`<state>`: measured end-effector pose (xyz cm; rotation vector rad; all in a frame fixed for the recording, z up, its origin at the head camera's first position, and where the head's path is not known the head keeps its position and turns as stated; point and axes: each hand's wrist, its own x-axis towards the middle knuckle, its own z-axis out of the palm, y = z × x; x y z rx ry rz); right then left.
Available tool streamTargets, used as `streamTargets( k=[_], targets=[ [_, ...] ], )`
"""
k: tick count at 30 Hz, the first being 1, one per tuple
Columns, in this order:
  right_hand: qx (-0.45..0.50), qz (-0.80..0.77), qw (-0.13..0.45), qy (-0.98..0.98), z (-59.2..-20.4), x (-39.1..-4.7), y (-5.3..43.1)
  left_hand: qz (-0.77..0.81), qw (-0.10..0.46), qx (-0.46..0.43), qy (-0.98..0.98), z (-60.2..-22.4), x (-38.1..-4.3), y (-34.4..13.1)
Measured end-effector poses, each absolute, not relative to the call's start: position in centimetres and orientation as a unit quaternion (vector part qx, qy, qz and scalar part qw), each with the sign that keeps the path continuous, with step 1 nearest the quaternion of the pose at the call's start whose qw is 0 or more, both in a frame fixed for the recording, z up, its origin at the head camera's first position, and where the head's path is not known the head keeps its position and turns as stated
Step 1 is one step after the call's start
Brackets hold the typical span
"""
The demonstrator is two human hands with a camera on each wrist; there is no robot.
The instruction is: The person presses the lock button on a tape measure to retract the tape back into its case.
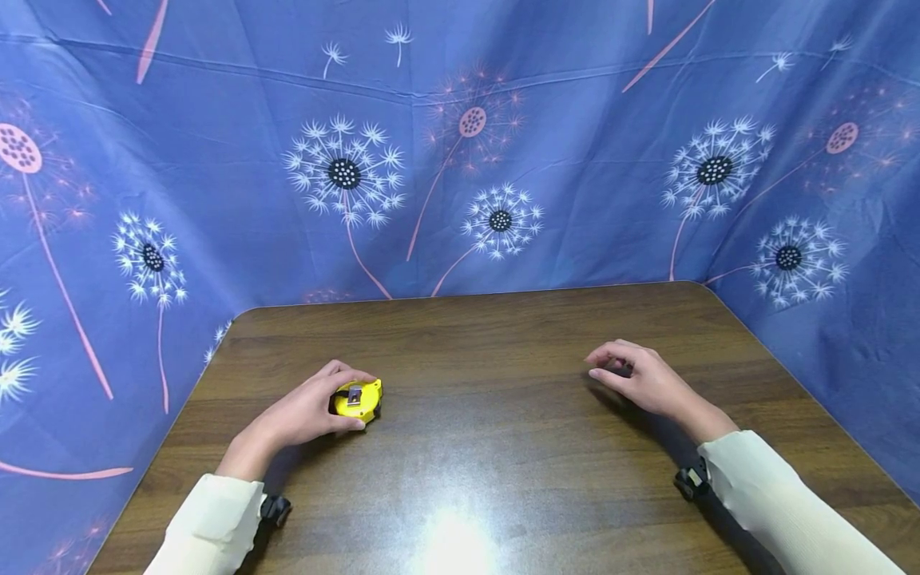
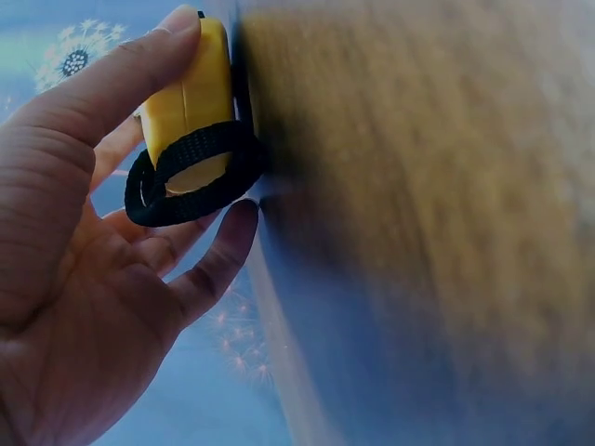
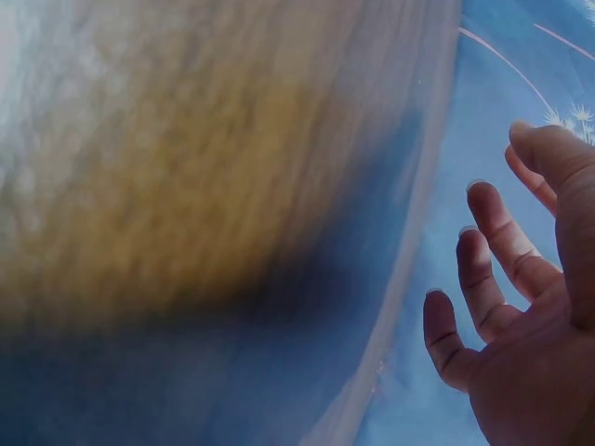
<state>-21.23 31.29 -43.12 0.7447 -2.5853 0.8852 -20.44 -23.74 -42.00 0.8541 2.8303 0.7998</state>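
Note:
A yellow tape measure (image 1: 365,399) with a black wrist strap (image 2: 197,177) is at the left part of the wooden table. My left hand (image 1: 305,411) grips it between the thumb on the near side and the fingers on the far side. In the left wrist view the thumb (image 2: 167,46) presses the yellow case (image 2: 191,98), and the strap loops below it. Over the right side of the table, my right hand (image 1: 636,375) holds nothing. Its fingers (image 3: 502,232) are loosely bent and spread apart in the right wrist view.
The brown wooden table (image 1: 503,351) reflects a bright glare near its front. A blue cloth (image 1: 589,200) with dandelion prints hangs behind it and along both sides. Dark wrist devices sit at the left cuff (image 1: 275,509) and the right cuff (image 1: 691,481).

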Motion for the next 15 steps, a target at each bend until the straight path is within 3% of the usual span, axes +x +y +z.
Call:
streamTargets(
  k=[15],
  targets=[
    [0.258, 0.307, 0.152, -0.903, -43.12, -21.37, 31.25, 0.263, 0.031, 0.288, 0.92, -42.23, -20.57, -23.94]
  ],
)
